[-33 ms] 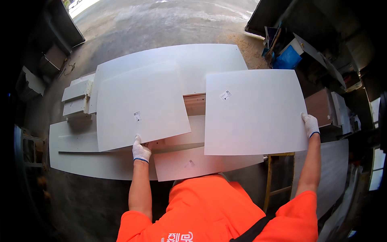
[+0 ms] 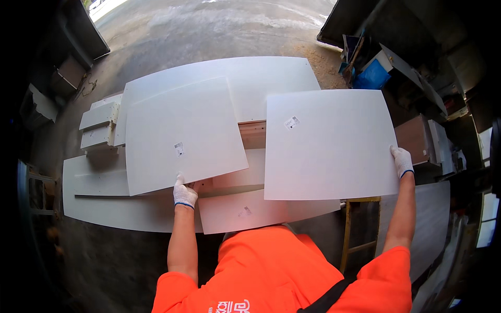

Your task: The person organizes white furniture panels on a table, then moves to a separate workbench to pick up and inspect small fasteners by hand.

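My left hand (image 2: pixel 185 191), in a white knit glove with a blue cuff, grips the near edge of a white panel (image 2: pixel 182 122). Its thumb lies on top, with the fingers underneath and mostly hidden. That panel carries a small printed label and overlaps a larger white board (image 2: pixel 271 78) beyond it. On the other side, my right hand (image 2: pixel 402 161), gloved alike, holds the right edge of a second white panel (image 2: pixel 329 151), also labelled. Between the two panels, a brown wooden part (image 2: pixel 253 134) shows through a gap. A smaller white panel (image 2: pixel 242 214) lies close to my body.
A long white board (image 2: pixel 104 211) extends under the pieces at the left. Stacked white box-like parts (image 2: pixel 99 125) stand beyond it. To the right are a yellow frame (image 2: pixel 347 237), a leaning grey-white sheet (image 2: pixel 422 224), brown boards (image 2: pixel 416 140) and a blue object (image 2: pixel 372 75).
My left hand and the panel it holds have shifted very slightly to the right. My right hand and its panel look almost unmoved.
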Available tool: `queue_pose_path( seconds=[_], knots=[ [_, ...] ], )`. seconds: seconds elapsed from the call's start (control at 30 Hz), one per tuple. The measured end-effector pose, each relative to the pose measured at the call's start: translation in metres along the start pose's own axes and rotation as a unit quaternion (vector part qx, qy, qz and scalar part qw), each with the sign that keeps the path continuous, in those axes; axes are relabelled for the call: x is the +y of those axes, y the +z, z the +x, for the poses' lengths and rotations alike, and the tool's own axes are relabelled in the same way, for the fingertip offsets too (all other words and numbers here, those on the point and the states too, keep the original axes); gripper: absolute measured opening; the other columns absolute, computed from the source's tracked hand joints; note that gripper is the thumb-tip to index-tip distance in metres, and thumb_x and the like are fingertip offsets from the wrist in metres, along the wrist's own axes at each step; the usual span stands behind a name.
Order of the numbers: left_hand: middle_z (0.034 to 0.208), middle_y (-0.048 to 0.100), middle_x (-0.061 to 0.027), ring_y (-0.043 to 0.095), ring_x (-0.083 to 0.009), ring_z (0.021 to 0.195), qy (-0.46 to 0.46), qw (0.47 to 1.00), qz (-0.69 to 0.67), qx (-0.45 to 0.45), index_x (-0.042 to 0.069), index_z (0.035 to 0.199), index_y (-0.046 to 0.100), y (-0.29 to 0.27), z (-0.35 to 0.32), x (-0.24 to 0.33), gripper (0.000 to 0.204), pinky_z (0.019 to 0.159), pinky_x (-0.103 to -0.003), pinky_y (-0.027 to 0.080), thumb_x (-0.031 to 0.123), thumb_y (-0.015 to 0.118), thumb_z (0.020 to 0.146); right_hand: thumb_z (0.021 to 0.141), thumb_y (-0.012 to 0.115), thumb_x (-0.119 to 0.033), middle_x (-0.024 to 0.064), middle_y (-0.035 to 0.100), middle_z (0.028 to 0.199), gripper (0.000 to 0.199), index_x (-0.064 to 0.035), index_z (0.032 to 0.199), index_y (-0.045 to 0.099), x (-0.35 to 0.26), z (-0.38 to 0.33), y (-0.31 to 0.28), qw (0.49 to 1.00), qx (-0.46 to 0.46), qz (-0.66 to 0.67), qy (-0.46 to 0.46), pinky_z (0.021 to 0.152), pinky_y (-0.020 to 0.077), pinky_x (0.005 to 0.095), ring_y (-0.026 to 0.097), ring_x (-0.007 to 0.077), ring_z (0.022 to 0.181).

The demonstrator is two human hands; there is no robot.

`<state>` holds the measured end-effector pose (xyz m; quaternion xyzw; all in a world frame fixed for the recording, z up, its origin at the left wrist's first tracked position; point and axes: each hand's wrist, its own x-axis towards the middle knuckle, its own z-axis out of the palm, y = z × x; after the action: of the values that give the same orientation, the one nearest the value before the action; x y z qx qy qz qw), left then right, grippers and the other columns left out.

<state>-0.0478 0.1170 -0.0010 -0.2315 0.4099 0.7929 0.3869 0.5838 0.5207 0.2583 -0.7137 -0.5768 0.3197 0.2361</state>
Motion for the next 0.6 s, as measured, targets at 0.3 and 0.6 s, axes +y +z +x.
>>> queue_pose_path(
  seconds=[0.3,0.6],
  knots=[
    [0.122,0.065,-0.0133,0.065,-0.0308,0.112,-0.026,0.999,0.036,-0.027,0.004,0.127,0.058,0.008,0.0,-0.02,0.047,0.097,-0.049,0.057,0.043,0.06,0.102,0.098,0.068,-0.034,0.0077,0.073,0.099,0.039,0.0031,0.108,0.074,0.079,-0.013,0.031,0.998,-0.02,0.01,0.053,0.082,0.0508,0.0337,0.064,0.0161,0.089],
    [0.114,0.067,-0.0165,0.064,-0.0201,0.099,-0.156,0.826,0.486,-0.238,-0.007,0.131,0.058,0.132,-0.104,-0.07,0.062,0.083,-0.035,0.053,0.048,0.056,0.103,0.097,0.067,-0.034,0.0058,0.069,0.086,0.04,0.0058,0.096,0.072,0.168,-0.085,0.116,0.988,0.014,0.092,0.125,0.07,0.0476,0.0354,0.058,0.0156,0.076]
  ],
)
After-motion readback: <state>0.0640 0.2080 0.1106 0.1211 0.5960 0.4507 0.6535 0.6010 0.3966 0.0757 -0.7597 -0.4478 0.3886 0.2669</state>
